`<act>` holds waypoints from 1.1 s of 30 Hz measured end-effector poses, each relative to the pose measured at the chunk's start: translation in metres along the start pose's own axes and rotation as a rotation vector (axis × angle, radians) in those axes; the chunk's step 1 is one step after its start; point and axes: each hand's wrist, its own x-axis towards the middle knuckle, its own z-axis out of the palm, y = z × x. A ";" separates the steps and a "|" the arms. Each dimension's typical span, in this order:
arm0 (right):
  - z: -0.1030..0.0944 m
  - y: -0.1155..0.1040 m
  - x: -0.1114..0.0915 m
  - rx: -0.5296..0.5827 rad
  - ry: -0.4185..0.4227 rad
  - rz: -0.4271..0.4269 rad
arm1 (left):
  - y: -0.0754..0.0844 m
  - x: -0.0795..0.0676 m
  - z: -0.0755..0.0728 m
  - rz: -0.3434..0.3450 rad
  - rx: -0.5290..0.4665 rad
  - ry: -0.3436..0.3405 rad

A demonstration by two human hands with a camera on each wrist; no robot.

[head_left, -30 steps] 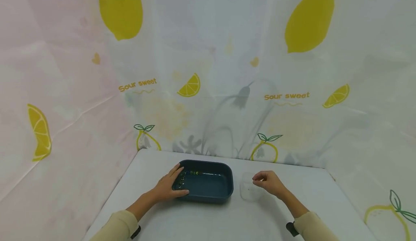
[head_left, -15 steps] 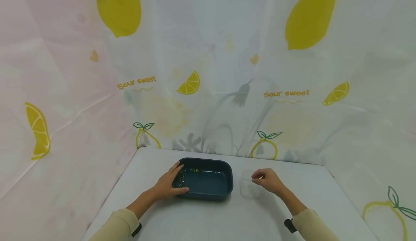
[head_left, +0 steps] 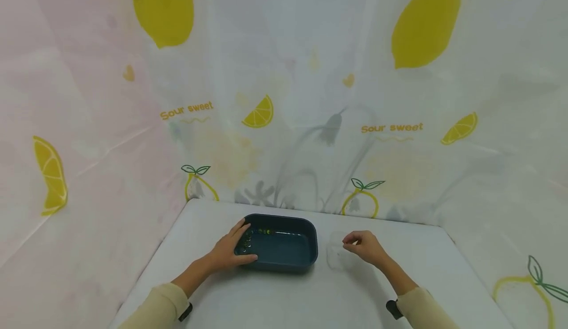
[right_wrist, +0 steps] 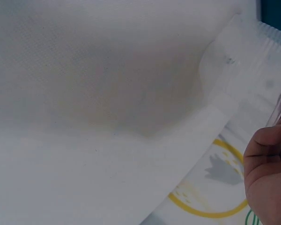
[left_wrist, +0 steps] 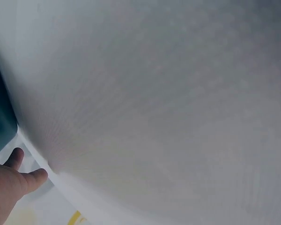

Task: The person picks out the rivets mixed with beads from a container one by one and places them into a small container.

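A dark blue rectangular dish [head_left: 288,248] stands on the white table, with several small shiny green and yellow beads or marbles [head_left: 266,231] along its far and left inner sides. My left hand [head_left: 224,251] rests on the dish's left end, fingers spread over the far-left rim and thumb along the near rim. To the right of the dish is a see-through plastic container [head_left: 336,257], ribbed along one edge in the right wrist view. My right hand [head_left: 368,248] pinches a clear edge that looks like part of this container. The fingertips' exact hold is partly cut off.
The white table [head_left: 275,299] meets a lemon-print backdrop [head_left: 284,161] at its far edge and sides. A narrow strip of table lies between dish and container. Both forearms come in from the near side, in pale sleeves.
The view has shifted slightly. Both hands keep nearly the same places at the dish and the clear container, and the beads lie as before.
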 end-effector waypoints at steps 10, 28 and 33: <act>-0.004 0.000 0.000 0.008 0.007 0.011 | -0.001 0.004 0.001 0.022 -0.001 0.001; -0.024 -0.006 -0.008 -0.253 0.243 0.085 | 0.001 0.003 -0.003 0.017 -0.003 -0.001; -0.029 0.003 -0.015 -0.465 0.275 0.052 | 0.001 0.002 -0.002 -0.003 0.003 -0.014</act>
